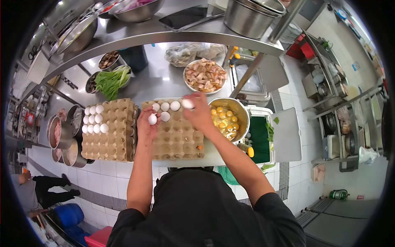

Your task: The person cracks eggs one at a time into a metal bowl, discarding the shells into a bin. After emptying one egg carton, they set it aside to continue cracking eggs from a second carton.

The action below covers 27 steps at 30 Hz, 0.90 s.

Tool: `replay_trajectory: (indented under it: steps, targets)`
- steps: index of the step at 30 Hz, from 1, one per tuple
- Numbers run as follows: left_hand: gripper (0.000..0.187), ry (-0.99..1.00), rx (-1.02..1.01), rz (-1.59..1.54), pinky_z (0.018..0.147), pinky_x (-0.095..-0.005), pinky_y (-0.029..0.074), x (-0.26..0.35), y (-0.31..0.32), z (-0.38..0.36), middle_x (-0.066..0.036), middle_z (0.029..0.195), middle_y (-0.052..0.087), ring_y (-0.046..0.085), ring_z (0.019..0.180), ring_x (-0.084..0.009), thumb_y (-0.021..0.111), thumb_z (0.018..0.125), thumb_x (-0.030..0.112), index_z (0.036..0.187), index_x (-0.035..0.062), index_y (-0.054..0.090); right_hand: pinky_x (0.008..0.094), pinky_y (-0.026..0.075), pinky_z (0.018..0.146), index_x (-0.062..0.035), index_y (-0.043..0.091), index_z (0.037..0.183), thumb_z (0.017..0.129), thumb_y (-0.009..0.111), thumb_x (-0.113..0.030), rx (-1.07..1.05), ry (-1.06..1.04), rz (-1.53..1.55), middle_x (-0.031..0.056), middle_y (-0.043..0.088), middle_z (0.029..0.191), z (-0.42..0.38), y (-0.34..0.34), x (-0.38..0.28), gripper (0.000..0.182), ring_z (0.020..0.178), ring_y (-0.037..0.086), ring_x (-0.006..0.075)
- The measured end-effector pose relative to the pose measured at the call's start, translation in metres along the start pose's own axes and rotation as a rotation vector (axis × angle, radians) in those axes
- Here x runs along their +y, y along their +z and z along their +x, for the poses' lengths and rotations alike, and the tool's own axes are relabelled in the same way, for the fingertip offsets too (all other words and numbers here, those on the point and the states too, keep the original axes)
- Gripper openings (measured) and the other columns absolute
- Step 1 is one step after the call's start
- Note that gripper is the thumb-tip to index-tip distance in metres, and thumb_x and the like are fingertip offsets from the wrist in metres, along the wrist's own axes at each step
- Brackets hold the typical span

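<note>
My left hand [146, 125] is closed on a white egg [152, 119] above the left side of a cardboard egg tray [179, 144]. Over the tray's far right corner, my right hand [201, 113], slightly blurred, grips another white egg [188, 103]. Several white eggs [175, 106] sit in the tray's far rows, while its nearer cups hold none. A steel bowl [243, 113] with cracked eggs, yolks showing, stands just right of my right hand. To the left is a stack of egg trays [117, 142], with several more eggs in its top left cups.
Behind are a bowl of chopped meat [205, 75], plastic bags [181, 54] and leafy greens [113, 80]. A steel shelf [164, 38] crosses above the table. A green-lined bin [259, 140] stands at right. Another person [41, 189] is at lower left.
</note>
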<state>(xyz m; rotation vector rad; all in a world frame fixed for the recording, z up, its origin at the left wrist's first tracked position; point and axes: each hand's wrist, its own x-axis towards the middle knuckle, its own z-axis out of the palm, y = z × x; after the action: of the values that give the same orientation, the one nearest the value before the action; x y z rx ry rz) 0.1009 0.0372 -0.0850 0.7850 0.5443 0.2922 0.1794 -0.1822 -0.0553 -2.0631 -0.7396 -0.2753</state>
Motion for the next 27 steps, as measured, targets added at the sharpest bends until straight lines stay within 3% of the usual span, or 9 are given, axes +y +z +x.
replay_trajectory:
  steps: [1, 3, 5, 8, 15, 17, 18, 21, 27]
  targets:
    - [0.018, 0.003, -0.005, 0.042, 0.052, -0.0255, 0.049, 0.002, 0.003, -0.001, -0.008, 0.087, 0.064, 0.061, 0.064, -0.0158, 0.058, 0.094, 0.012, 0.11, 0.0043, 0.061, 0.0396, 0.055, 0.074, -0.008, 0.056, 0.12, 0.082, 0.073, -0.015, 0.246, -0.103, 0.036, 0.0147, 0.056, 0.115, 0.002, -0.017, 0.008, 0.042, 0.087, 0.065, 0.0316]
    - [0.019, -0.008, -0.09, 0.092, 0.05, -0.0247, 0.047, 0.002, 0.016, -0.002, -0.008, 0.088, 0.065, 0.06, 0.063, -0.0144, 0.059, 0.094, 0.012, 0.111, 0.0044, 0.062, 0.0338, 0.053, 0.068, -0.0092, 0.052, 0.118, 0.09, 0.067, -0.019, 0.309, 0.324, 0.275, 0.0108, 0.06, 0.107, -0.002, -0.067, 0.02, 0.033, 0.086, 0.064, 0.0224]
    - [0.021, -0.017, -0.176, 0.141, 0.048, -0.0238, 0.044, -0.001, 0.036, 0.0, -0.007, 0.089, 0.065, 0.059, 0.063, -0.0129, 0.06, 0.094, 0.012, 0.113, 0.0046, 0.063, 0.03, 0.049, 0.06, -0.0109, 0.046, 0.119, 0.1, 0.055, -0.028, 0.726, 0.525, 0.842, 0.0057, 0.059, 0.092, 0.01, -0.102, 0.043, 0.027, 0.076, 0.058, 0.0143]
    - [0.022, -0.058, -0.342, 0.296, 0.044, -0.0232, 0.04, -0.018, 0.095, 0.0, -0.007, 0.09, 0.066, 0.058, 0.06, -0.0108, 0.063, 0.093, 0.013, 0.112, 0.004, 0.064, 0.0273, 0.044, 0.054, -0.0121, 0.041, 0.123, 0.104, 0.044, -0.035, 1.05, 0.574, 0.764, 0.0041, 0.055, 0.084, 0.027, -0.125, 0.074, 0.03, 0.065, 0.051, 0.012]
    - [0.033, 0.049, -0.74, 0.793, 0.057, -0.0242, 0.05, -0.073, 0.205, -0.001, -0.004, 0.101, 0.068, 0.064, 0.074, -0.0104, 0.068, 0.092, 0.02, 0.122, 0.0076, 0.066, 0.0262, 0.044, 0.055, -0.0108, 0.052, 0.13, 0.101, 0.053, -0.024, 0.621, 0.732, 1.036, 0.0028, 0.057, 0.089, 0.018, -0.145, 0.089, 0.031, 0.062, 0.052, 0.0112]
    - [0.042, 0.667, -0.917, 1.03, 0.079, -0.0293, 0.054, -0.091, 0.214, 0.003, -0.006, 0.109, 0.069, 0.067, 0.09, -0.0154, 0.07, 0.089, 0.019, 0.13, 0.0086, 0.063, 0.0259, 0.046, 0.056, -0.0108, 0.052, 0.131, 0.101, 0.056, -0.021, 0.563, 0.687, 1.136, 0.0031, 0.059, 0.09, -0.002, -0.151, 0.08, 0.032, 0.064, 0.054, 0.0112]
    - [0.048, 0.464, -0.919, 1.011, 0.095, -0.0317, 0.049, -0.078, 0.225, -0.016, -0.008, 0.113, 0.07, 0.066, 0.101, -0.0179, 0.072, 0.085, 0.017, 0.132, 0.0109, 0.063, 0.0258, 0.048, 0.058, -0.0102, 0.053, 0.13, 0.101, 0.055, -0.021, 0.42, 0.713, 1.161, 0.0034, 0.061, 0.091, -0.011, -0.154, 0.071, 0.031, 0.066, 0.056, 0.0115]
    - [0.045, 0.266, -1.115, 1.027, 0.091, -0.0307, 0.05, -0.072, 0.234, -0.017, -0.008, 0.111, 0.071, 0.066, 0.1, -0.0169, 0.072, 0.083, 0.016, 0.128, 0.0121, 0.066, 0.0264, 0.052, 0.064, -0.0069, 0.059, 0.124, 0.102, 0.056, -0.02, 0.191, 0.711, 1.196, 0.0038, 0.066, 0.093, -0.033, -0.152, 0.067, 0.026, 0.071, 0.061, 0.0127]
    - [0.04, 0.273, -1.02, 1.198, 0.083, -0.0301, 0.052, -0.08, 0.212, -0.017, -0.007, 0.105, 0.073, 0.067, 0.093, -0.0138, 0.072, 0.082, 0.015, 0.121, 0.0096, 0.07, 0.0251, 0.053, 0.065, -0.0028, 0.059, 0.129, 0.103, 0.055, -0.022, -0.042, 0.763, 1.032, 0.002, 0.064, 0.094, -0.046, -0.146, 0.067, 0.033, 0.071, 0.061, 0.0113]
